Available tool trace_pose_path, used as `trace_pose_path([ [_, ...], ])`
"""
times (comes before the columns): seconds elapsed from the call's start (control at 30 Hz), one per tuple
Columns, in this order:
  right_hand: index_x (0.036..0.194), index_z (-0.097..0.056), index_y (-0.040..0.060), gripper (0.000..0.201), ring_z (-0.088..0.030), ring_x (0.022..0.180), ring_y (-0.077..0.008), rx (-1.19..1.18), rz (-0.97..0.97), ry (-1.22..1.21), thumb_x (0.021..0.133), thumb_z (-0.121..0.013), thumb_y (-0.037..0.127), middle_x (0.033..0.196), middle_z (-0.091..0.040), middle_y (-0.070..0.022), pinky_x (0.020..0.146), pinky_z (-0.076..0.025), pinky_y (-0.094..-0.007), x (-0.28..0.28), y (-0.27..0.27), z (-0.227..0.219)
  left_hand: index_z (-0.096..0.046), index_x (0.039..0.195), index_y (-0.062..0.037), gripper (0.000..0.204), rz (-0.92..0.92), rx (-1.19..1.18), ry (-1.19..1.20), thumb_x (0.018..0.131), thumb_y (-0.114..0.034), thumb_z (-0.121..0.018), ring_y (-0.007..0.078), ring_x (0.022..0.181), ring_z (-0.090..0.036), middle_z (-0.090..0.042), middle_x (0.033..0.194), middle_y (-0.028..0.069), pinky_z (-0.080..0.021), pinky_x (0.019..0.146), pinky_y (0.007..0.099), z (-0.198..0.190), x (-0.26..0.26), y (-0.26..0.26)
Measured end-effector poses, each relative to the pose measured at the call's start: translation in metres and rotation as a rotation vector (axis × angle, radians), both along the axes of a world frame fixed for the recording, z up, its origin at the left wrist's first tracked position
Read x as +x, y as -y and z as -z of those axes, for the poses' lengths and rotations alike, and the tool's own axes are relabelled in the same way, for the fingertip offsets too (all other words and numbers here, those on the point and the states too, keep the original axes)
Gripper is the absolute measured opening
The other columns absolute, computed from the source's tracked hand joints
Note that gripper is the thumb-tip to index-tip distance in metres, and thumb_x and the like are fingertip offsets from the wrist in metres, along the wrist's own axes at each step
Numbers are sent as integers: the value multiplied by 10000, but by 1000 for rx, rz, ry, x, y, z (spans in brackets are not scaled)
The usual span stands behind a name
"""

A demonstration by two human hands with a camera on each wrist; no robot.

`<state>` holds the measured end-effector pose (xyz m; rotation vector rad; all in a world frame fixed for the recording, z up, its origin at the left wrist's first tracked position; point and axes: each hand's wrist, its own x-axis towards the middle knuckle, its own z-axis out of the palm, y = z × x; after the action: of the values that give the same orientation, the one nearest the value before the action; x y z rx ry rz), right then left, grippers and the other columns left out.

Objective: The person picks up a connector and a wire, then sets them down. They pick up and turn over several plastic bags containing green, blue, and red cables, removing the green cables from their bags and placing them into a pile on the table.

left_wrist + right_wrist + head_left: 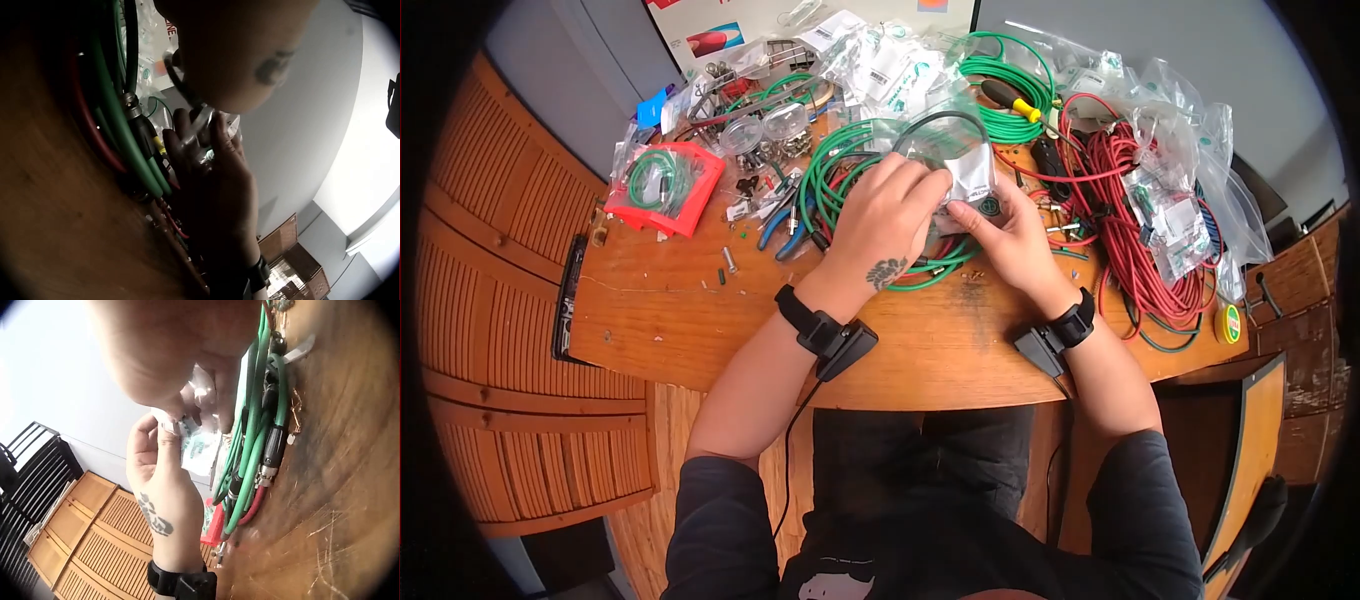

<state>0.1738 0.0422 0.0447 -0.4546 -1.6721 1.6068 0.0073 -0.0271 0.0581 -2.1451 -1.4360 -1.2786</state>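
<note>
Left hand [887, 212] at 8 o'clock and right hand [1018, 245] at 5 pinch the bag [971, 175], fingers curled, apparently steadying it from both sides.

Clear plastic bag [972, 172]: thin, glossy, creased. White panel on it; small dark print in the head view, green print in both the head and right wrist views. Held up off the worktop [900, 360], near the coiled green cables [825, 170], pinched at the near edge between left hand [890, 210] and right hand [1018, 240]. Film bunched at the fingertips, bright glare on the folds. Whether the mouth is open: cannot tell.

Dark cable [945, 115]: smooth, plain, bent in a rounded arch at the bag, curve toward the far side of the worktop. Ends hidden by the hands. Inside the bag or behind it: cannot tell.
</note>
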Motion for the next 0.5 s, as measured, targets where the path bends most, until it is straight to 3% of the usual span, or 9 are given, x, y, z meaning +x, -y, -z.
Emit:
trace_pose_path([
  [0.03,1267,-505,-29,401,-580,1005,-99,0,1,-1,904,-656,48,1147,-609,-68,850,-531,-265,0,-1,2,-630,970,-11,159,-23,50,-61,812,-21,-637,332,773,-568,-598,845,126,-475,701,402,0,0,-1],
  [0.1,1254,-523,-21,376,-590,981,-100,338,134,64,906,-650,42,1114,-622,-70,810,-533,-263,0,-4,7,-634,983,-14,166,-37,18,-66,818,-35,-643,327,774,-566,-600,844,122,-475,700,398,1,1,2],
  [0.27,1249,-531,-17,370,-597,959,-111,213,147,14,903,-650,36,1096,-630,-73,798,-524,-262,2,-3,6,-646,989,-12,171,-104,-84,-1,833,-80,-664,313,810,-572,-616,864,107,-475,702,390,-3,7,2],
  [0.5,1265,-516,-21,395,-596,956,-120,40,222,-146,897,-653,26,1090,-627,-68,809,-520,-268,1,-13,12,-646,995,0,192,52,-114,134,818,-67,-678,317,931,-588,-627,949,132,-469,820,386,0,-2,-1],
])
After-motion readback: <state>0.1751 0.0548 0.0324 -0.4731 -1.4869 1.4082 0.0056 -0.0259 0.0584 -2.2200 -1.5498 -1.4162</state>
